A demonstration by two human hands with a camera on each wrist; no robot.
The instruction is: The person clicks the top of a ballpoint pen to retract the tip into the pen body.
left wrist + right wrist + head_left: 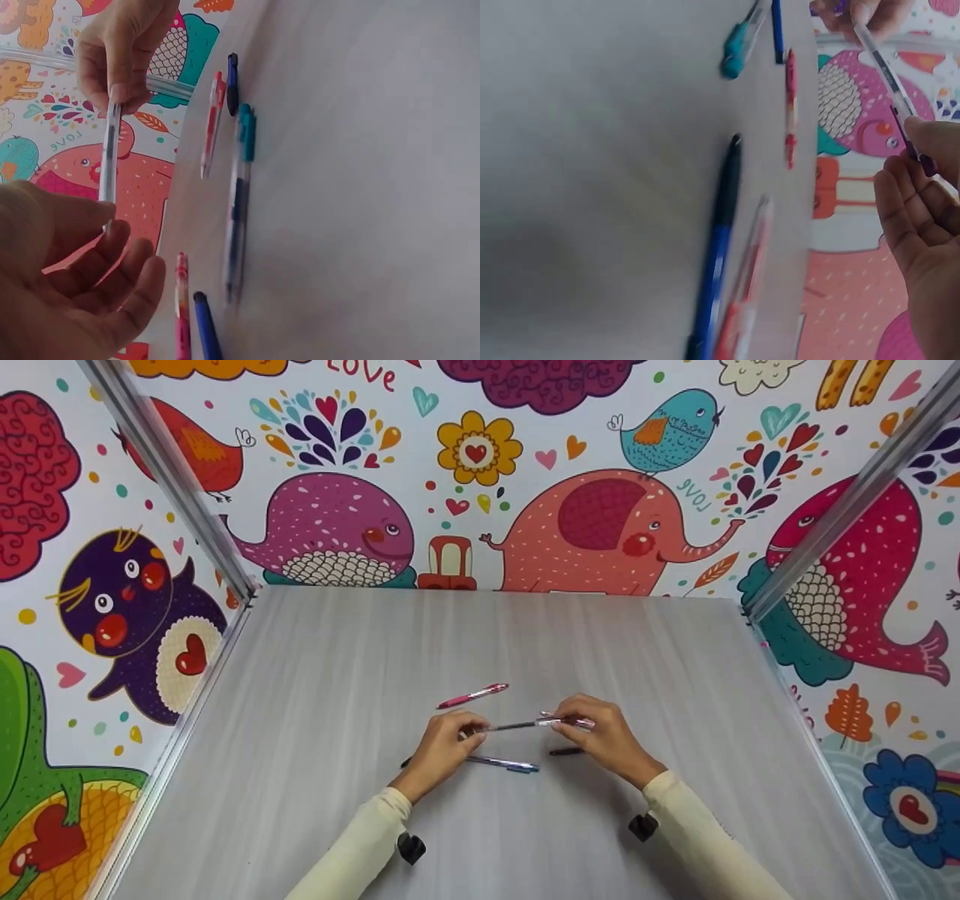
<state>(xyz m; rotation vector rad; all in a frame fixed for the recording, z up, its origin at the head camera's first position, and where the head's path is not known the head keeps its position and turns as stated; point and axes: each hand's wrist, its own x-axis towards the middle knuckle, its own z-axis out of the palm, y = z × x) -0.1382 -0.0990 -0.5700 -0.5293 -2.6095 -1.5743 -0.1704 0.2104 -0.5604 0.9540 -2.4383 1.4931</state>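
Observation:
A slim clear-barrelled pen (517,726) with a purple clip (929,165) is held above the table between both hands. My left hand (448,744) pinches one end between thumb and fingertip. At the clip end, my right hand (606,735) pinches it with the thumb and fingers. The other fingers of the left hand (82,292) are loosely bent. In the left wrist view, the right hand (124,56) covers the far end of the pen. Whether the pen is whole or partly taken apart I cannot tell.
Several pens lie on the grey table (337,660): a pink one (472,696) beyond the hands, one with a teal clip (502,765) nearer, a blue one with a black end (718,247) and a red one (744,292). Patterned walls (360,525) enclose the table.

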